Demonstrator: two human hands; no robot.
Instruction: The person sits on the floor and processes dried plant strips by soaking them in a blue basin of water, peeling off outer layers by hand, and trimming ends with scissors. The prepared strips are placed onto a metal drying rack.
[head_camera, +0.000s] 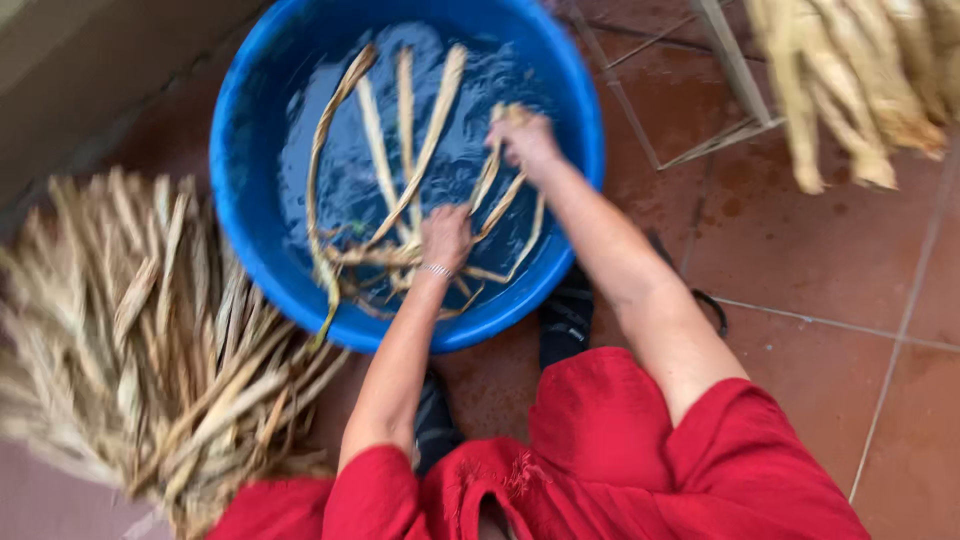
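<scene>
A big blue tub (250, 150) sits on the red tile floor (800, 250). It has water in it, and long pale leaves (405, 130) lie in the water. Some leaves hang over the tub's near rim.

The left hand (446, 238) is down in the tub, curled shut on a bunch of wet leaves near their middle. The right hand (527, 142) is farther back in the tub, closed on the ends of a few other leaves.

The leaves look thin, long and light. Wet ones likely bend easily and feel slippery, so a full fist around many strips at once should hold better than a pinch on one. They may tear if pulled hard, so it seems best to grab where the strips cross and are thick.

A big dry pile (150, 350) of the same leaves lies just left of the tub. These likely feel stiffer and may crack. More leaves hang at the top right (850, 90).
</scene>
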